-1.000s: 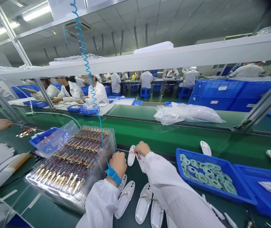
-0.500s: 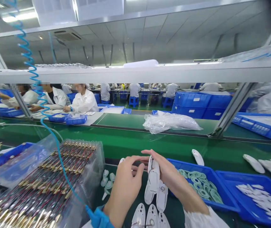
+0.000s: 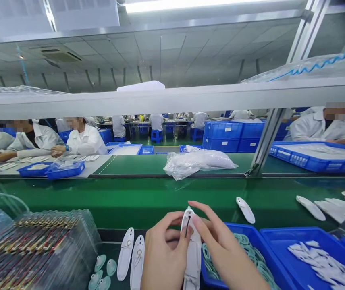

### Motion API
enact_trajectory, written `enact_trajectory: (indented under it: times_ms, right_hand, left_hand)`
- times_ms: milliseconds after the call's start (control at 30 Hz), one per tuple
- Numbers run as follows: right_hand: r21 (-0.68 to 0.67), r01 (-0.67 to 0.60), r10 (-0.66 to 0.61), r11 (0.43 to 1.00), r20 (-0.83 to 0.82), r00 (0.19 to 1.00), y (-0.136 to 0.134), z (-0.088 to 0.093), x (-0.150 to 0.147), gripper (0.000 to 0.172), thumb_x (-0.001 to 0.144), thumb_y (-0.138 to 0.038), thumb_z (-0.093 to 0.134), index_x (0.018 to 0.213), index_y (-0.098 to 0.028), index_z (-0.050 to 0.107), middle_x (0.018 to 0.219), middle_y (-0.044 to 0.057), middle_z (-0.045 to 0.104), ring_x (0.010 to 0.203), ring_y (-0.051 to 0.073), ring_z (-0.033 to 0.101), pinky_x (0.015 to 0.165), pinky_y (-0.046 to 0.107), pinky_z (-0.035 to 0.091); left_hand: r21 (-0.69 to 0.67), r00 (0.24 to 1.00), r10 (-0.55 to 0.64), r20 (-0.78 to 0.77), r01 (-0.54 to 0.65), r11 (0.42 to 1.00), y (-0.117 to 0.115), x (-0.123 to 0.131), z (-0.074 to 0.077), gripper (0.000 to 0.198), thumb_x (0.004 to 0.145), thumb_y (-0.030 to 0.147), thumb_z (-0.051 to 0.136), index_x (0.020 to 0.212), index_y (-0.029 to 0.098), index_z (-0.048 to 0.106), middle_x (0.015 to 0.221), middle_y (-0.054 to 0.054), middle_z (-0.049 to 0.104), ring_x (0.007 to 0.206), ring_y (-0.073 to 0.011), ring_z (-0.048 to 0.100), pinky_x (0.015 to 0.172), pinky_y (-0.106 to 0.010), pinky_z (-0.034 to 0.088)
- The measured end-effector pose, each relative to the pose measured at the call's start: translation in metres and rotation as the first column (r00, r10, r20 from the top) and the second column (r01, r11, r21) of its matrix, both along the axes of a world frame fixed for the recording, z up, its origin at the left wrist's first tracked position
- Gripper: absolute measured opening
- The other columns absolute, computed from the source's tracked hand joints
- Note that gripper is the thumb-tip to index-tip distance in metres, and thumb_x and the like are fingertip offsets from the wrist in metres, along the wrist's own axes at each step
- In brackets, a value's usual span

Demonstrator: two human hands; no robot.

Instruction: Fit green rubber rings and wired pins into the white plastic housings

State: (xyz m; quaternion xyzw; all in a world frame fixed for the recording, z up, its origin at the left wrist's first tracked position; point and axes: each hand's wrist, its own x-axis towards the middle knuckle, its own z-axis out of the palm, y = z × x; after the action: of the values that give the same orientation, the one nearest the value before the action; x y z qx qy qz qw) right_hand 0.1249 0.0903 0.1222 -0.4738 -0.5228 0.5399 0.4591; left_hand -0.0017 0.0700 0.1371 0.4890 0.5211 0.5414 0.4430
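At lower centre of the head view, the left hand [image 3: 165,251] and right hand [image 3: 222,241] share a pinching grip on one white shell [image 3: 194,255]. Lower left of centre, two wired shells [image 3: 124,257] and four green caps [image 3: 100,262] lie on the tabletop [image 3: 110,245]; lower right, one ring-filled blue tray [image 3: 271,257].

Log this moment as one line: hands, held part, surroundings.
left hand: holding white casing; right hand: gripping its upper end; casing face: dark wire; nearby: two similar casings, green rings in blue tray

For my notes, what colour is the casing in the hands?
The casing is white, best in head view.
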Motion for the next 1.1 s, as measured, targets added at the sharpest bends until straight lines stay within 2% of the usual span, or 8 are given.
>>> enact_trajectory:
  times_ms: [133, 300, 400, 533, 633, 800, 967, 1100]
  right_hand:
    - [0.065, 0.101, -0.105, 0.993, 0.059, 0.993, -0.001, 0.004, 0.002, 0.058, 0.088, -0.067, 0.061, 0.127, -0.026, 0.073, 0.123, 0.009, 0.076, 0.114, 0.030, 0.070, 0.092, 0.034, 0.059]
    - [0.093, 0.024, -0.033, 0.995, 0.092, 0.995, 0.001, -0.006, -0.002, 0.055, 0.091, -0.065, 0.059, 0.131, -0.029, 0.072, 0.131, 0.009, 0.072, 0.118, 0.032, 0.068, 0.101, 0.041, 0.056]
    - [0.087, 0.033, -0.039, 0.996, 0.067, 0.997, 0.000, -0.012, -0.007, 0.055, 0.091, -0.067, 0.059, 0.133, -0.033, 0.070, 0.136, 0.007, 0.069, 0.121, 0.034, 0.066, 0.099, 0.043, 0.057]
    - [0.078, 0.026, -0.023, 0.997, -0.039, 0.999, 0.000, -0.012, -0.010, 0.053, 0.088, -0.064, 0.066, 0.127, -0.030, 0.075, 0.133, 0.007, 0.071, 0.130, 0.036, 0.060, 0.100, 0.040, 0.058]
    - [0.077, 0.061, -0.057, 0.995, -0.053, 0.997, 0.001, -0.009, -0.007, 0.050, 0.087, -0.061, 0.069, 0.124, -0.029, 0.076, 0.129, 0.008, 0.073, 0.132, 0.037, 0.058, 0.098, 0.040, 0.059]
    - [0.077, 0.083, -0.076, 0.994, -0.096, 0.993, 0.001, -0.004, -0.004, 0.042, 0.086, -0.056, 0.074, 0.117, -0.030, 0.080, 0.124, 0.008, 0.076, 0.125, 0.036, 0.064, 0.097, 0.039, 0.059]
    - [-0.011, 0.027, -0.029, 1.000, -0.163, 0.986, 0.003, 0.005, -0.002, 0.044, 0.082, -0.058, 0.077, 0.115, -0.028, 0.081, 0.116, 0.010, 0.079, 0.104, 0.034, 0.074, 0.091, 0.042, 0.061]
    - [-0.031, 0.000, -0.005, 1.000, -0.155, 0.988, 0.005, 0.008, 0.004, 0.047, 0.081, -0.063, 0.075, 0.110, -0.028, 0.082, 0.110, 0.010, 0.080, 0.100, 0.034, 0.075, 0.092, 0.043, 0.060]
  left_hand:
    - [-0.001, 1.000, 0.017, -0.015, -0.017, 1.000, 0.003, 0.002, -0.004, 0.040, 0.085, 0.049, 0.069, 0.108, 0.017, 0.073, 0.105, -0.014, 0.078, 0.078, -0.0228, 0.077, 0.063, -0.026, 0.061]
    - [-0.004, 0.998, -0.007, -0.061, 0.006, 1.000, 0.002, -0.002, -0.009, 0.058, 0.087, 0.053, 0.065, 0.134, 0.018, 0.067, 0.114, -0.015, 0.077, 0.080, -0.0225, 0.077, 0.058, -0.024, 0.061]
    - [-0.001, 0.999, 0.015, -0.035, -0.015, 1.000, 0.001, -0.005, -0.008, 0.054, 0.086, 0.049, 0.069, 0.129, 0.017, 0.070, 0.117, -0.015, 0.077, 0.080, -0.0227, 0.077, 0.060, -0.025, 0.062]
    - [0.031, 0.995, 0.075, -0.060, -0.073, 0.997, 0.000, -0.002, -0.007, 0.039, 0.088, 0.043, 0.067, 0.118, 0.020, 0.073, 0.108, -0.011, 0.079, 0.083, -0.0227, 0.076, 0.071, -0.028, 0.065]
    - [0.064, 0.990, 0.098, -0.105, -0.091, 0.994, -0.001, 0.003, -0.008, 0.029, 0.091, 0.037, 0.062, 0.113, 0.023, 0.074, 0.104, -0.008, 0.079, 0.082, -0.0219, 0.075, 0.072, -0.029, 0.065]
    - [0.119, 0.972, 0.141, -0.190, -0.120, 0.986, -0.003, 0.006, -0.005, 0.028, 0.093, 0.036, 0.057, 0.110, 0.026, 0.077, 0.098, -0.006, 0.080, 0.079, -0.0212, 0.074, 0.072, -0.030, 0.064]
    - [-0.005, 0.996, 0.054, -0.067, -0.054, 0.999, -0.005, 0.001, 0.006, 0.034, 0.087, 0.037, 0.065, 0.116, 0.022, 0.078, 0.100, -0.008, 0.081, 0.079, -0.0220, 0.075, 0.068, -0.029, 0.064]
    - [-0.073, 1.000, -0.019, 0.025, 0.020, 0.997, -0.005, 0.000, 0.010, 0.039, 0.085, 0.037, 0.069, 0.120, 0.022, 0.076, 0.104, -0.009, 0.081, 0.088, -0.0261, 0.076, 0.074, -0.031, 0.064]
